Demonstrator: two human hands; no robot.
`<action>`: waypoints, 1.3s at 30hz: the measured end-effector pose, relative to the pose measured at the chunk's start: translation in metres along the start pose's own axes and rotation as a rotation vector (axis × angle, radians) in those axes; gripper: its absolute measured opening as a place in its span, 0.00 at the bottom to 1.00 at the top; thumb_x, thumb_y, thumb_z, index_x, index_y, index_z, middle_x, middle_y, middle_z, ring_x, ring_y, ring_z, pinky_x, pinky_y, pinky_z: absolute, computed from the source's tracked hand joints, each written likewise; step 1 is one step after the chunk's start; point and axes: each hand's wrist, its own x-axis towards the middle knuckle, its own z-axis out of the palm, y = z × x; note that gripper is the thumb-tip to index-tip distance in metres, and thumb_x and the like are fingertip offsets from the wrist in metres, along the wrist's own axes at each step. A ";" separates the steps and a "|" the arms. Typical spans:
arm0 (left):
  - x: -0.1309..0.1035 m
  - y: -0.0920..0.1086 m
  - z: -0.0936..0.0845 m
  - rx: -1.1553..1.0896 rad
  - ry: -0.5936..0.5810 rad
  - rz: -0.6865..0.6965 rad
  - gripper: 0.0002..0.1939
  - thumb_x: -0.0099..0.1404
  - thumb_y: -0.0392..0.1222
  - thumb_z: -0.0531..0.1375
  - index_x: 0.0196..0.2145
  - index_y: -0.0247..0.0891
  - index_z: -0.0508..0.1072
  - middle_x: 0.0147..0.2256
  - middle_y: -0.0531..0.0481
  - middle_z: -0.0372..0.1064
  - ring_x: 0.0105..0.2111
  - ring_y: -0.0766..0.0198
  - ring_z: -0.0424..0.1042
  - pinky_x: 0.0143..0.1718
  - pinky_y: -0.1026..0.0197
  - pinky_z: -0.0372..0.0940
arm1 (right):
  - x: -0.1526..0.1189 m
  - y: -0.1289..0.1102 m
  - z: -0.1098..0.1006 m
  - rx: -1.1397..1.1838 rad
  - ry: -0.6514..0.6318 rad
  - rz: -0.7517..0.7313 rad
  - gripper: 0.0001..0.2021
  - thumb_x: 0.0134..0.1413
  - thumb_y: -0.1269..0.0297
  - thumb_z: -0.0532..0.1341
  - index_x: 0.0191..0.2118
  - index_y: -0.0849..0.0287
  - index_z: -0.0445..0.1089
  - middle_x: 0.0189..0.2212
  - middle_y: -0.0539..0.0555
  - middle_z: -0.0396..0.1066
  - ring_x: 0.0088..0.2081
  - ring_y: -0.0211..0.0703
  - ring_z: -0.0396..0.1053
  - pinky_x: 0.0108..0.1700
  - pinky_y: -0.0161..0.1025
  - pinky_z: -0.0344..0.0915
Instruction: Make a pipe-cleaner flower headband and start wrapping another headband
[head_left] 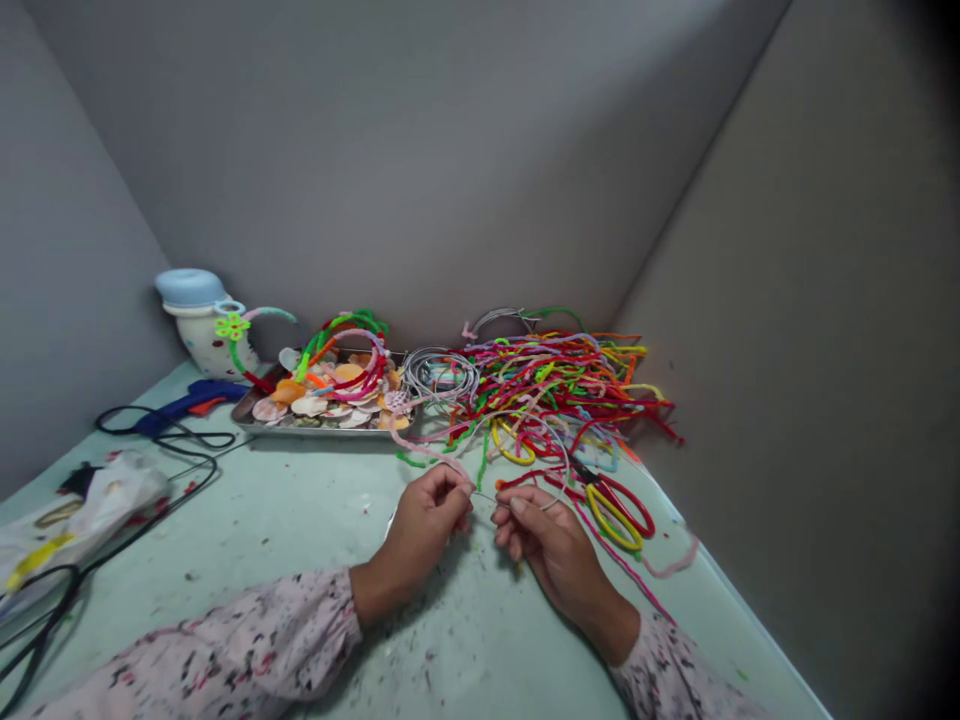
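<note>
My left hand (429, 522) is closed in a pinch near the middle of the pale green table (315, 530). It grips a pale pink pipe cleaner (427, 447) that runs up and left toward the shell tray. A thin grey wire (568, 452) crosses the small gap between my hands and curves up behind the right one. The fingers of my right hand (547, 545) pinch this wire. Just beyond my hands lie loose red and green pipe cleaners. Where the pink strand and the wire meet is hidden by my left fingertips.
A metal tray of shells (330, 432), coiled wire (442, 377) and a heap of coloured pipe cleaners (555, 375) line the back. Scissors (616, 512) lie right. Left are a blue glue gun (184, 403), black cable (112, 545), plastic bag (124, 490) and a blue-lidded container (202, 325).
</note>
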 end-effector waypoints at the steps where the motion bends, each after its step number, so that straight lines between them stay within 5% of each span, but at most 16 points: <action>1: 0.000 0.000 0.000 -0.007 0.004 -0.008 0.09 0.59 0.45 0.58 0.26 0.37 0.66 0.18 0.58 0.62 0.18 0.70 0.60 0.22 0.66 0.56 | 0.000 0.001 0.000 -0.011 0.002 -0.002 0.10 0.51 0.59 0.64 0.35 0.62 0.74 0.27 0.53 0.73 0.24 0.34 0.69 0.22 0.28 0.60; 19: 0.000 0.001 0.002 -0.090 -0.004 -0.091 0.13 0.60 0.49 0.58 0.32 0.35 0.69 0.25 0.53 0.67 0.19 0.70 0.64 0.21 0.66 0.56 | 0.004 0.000 -0.002 0.017 0.039 0.000 0.11 0.51 0.59 0.64 0.36 0.61 0.73 0.28 0.52 0.73 0.25 0.34 0.69 0.23 0.28 0.61; 39: 0.000 0.000 0.003 -0.157 -0.023 -0.145 0.10 0.59 0.45 0.58 0.26 0.36 0.65 0.19 0.57 0.62 0.17 0.72 0.58 0.21 0.67 0.52 | 0.002 0.004 -0.007 -0.121 0.000 -0.041 0.10 0.54 0.59 0.62 0.37 0.61 0.73 0.28 0.52 0.73 0.24 0.33 0.67 0.24 0.30 0.61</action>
